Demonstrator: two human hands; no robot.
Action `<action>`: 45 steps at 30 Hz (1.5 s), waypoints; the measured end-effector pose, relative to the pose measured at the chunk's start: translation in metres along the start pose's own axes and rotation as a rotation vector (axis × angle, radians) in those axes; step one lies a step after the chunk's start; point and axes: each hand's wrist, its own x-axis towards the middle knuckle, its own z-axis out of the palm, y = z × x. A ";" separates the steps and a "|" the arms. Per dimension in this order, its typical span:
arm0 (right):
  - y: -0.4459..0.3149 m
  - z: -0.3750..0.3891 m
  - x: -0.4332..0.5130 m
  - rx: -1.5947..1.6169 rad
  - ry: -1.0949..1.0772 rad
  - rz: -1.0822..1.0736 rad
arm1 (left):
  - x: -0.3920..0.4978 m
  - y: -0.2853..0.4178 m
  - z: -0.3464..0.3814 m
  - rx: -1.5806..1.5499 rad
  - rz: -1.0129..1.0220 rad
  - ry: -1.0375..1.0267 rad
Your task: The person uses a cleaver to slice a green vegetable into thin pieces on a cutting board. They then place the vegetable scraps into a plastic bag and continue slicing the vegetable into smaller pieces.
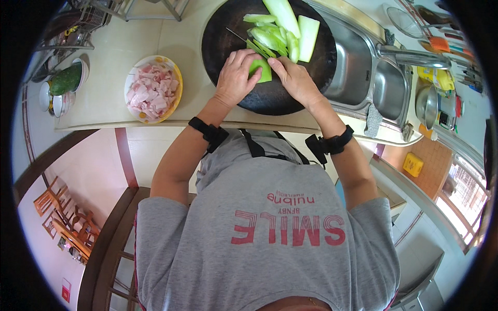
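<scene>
A round, dark chopping board (pixel 216 42) lies on the counter before me. My left hand (pixel 238 76) presses a light green gourd piece (pixel 265 74) against it, fingers curled over the top. My right hand (pixel 294 79) grips a knife (pixel 236 34) whose handle is hidden in the fist. The thin blade shows almost edge-on, its tip pointing away to the left. Green slices (pixel 261 48) lie along the blade. Beyond the hands are more cut gourd pieces (pixel 268 37), a long peeled length (pixel 283 17) and a flat pale slab (pixel 309 39).
Left of the board stands a yellow-rimmed plate (pixel 178 91) of sliced raw meat (pixel 153 91). Farther left, a dark green vegetable (pixel 66 80) rests among bowls (pixel 59 105). To the right are a steel double sink (pixel 350 74), a faucet (pixel 414 54) and a grey cloth (pixel 373 120).
</scene>
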 end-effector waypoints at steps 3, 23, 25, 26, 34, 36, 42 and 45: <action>0.002 -0.005 -0.019 -0.016 0.021 -0.010 | 0.000 0.000 0.001 0.025 -0.009 0.015; -0.016 -0.002 -0.004 -0.061 -0.007 0.002 | -0.002 -0.003 0.003 0.038 0.004 0.029; -0.017 -0.003 -0.005 -0.039 0.002 -0.018 | -0.004 -0.002 0.004 0.037 0.006 0.032; -0.016 -0.004 -0.008 -0.073 -0.006 0.000 | -0.003 -0.004 0.004 0.042 -0.002 0.034; -0.017 -0.004 -0.014 -0.057 0.005 -0.032 | -0.002 -0.004 0.004 0.034 0.006 0.043; -0.018 -0.005 -0.016 -0.081 -0.017 0.030 | -0.003 -0.004 0.004 0.044 -0.004 0.043; -0.015 0.003 -0.008 -0.073 0.025 0.001 | -0.003 -0.004 0.005 0.046 -0.023 0.024; -0.007 0.005 0.009 -0.027 -0.017 0.037 | -0.003 -0.004 -0.001 -0.034 -0.010 0.002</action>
